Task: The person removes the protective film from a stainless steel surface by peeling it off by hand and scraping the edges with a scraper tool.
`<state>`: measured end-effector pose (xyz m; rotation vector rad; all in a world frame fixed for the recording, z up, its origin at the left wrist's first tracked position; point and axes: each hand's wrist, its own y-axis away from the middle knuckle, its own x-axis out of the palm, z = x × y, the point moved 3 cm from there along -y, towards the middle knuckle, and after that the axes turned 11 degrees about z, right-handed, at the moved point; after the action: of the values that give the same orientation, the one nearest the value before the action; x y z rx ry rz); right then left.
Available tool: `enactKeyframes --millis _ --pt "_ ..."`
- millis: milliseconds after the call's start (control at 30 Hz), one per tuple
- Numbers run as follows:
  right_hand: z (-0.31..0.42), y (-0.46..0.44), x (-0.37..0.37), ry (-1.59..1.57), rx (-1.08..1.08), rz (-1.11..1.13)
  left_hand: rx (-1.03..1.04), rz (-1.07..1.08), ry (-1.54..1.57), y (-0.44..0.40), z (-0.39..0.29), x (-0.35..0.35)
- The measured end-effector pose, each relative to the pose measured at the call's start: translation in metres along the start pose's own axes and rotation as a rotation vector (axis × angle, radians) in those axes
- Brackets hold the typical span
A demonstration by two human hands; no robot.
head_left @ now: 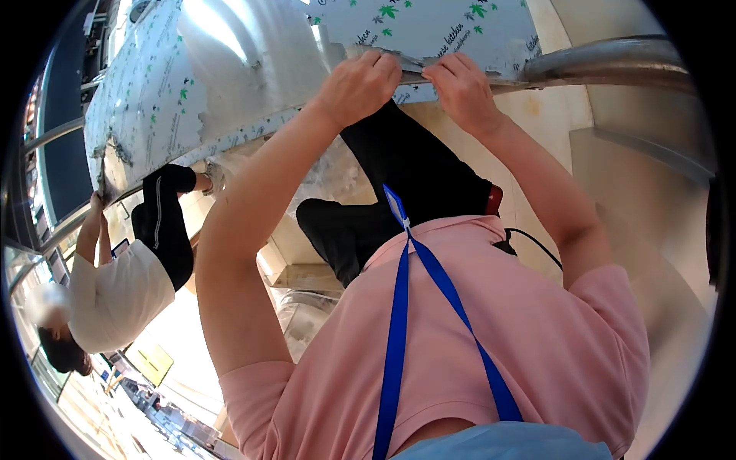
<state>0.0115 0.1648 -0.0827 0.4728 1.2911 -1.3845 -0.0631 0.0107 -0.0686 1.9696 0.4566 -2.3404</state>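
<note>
A sheet of printed protective film with green leaves and lettering covers much of a metal tabletop, where a bare shiny patch shows. My left hand is closed at the near edge, its fingers pinched on the torn, crumpled rim of the film. A short way to the right, my right hand pinches the same rim between thumb and fingers. Between both hands the loose film edge is bunched and greyish. Whatever lies under my fingertips is hidden.
A co-worker in a white shirt sits at the left, with hands at the tabletop's corner. A thick metal tube runs off to the right. Crumpled clear plastic lies below the table. A blue lanyard hangs over my pink shirt.
</note>
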Motion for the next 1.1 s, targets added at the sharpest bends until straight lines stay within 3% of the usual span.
enactKeyframes --millis 333,433,533,633,733,833,900,967,1033,1100 --pt "-0.006 -0.009 0.009 0.1 -0.021 -0.021 -0.09 0.052 -0.073 -0.005 0.008 0.011" --pt "-0.008 -0.004 0.007 0.154 -0.115 -0.028 -0.117 0.128 0.092 -0.007 0.013 0.007" --pt "-0.005 -0.006 -0.006 0.202 -0.263 -0.049 -0.271 -0.016 0.436 -0.007 0.023 -0.01" --pt "0.003 -0.013 -0.02 0.229 -0.407 -0.076 -0.178 -0.098 0.704 -0.017 0.037 -0.016" --pt "0.007 -0.026 -0.033 0.241 -0.539 -0.104 -0.269 0.291 1.119 -0.022 0.038 -0.014" --pt "0.008 -0.034 -0.045 0.246 -0.632 -0.111 -0.229 0.378 1.568 -0.024 0.04 -0.011" --pt "0.01 -0.035 -0.048 0.229 -0.665 -0.107 -0.46 0.596 1.671 -0.027 0.046 -0.019" --pt "0.012 -0.034 -0.049 0.197 -0.677 -0.097 -0.586 0.494 1.404 -0.023 0.06 -0.011" --pt "0.008 -0.03 -0.044 0.19 -0.558 -0.094 -0.56 0.089 0.759 -0.006 0.094 0.016" --pt "0.005 -0.021 -0.031 0.189 -0.441 -0.076 -0.668 0.089 0.423 0.013 0.114 -0.003"
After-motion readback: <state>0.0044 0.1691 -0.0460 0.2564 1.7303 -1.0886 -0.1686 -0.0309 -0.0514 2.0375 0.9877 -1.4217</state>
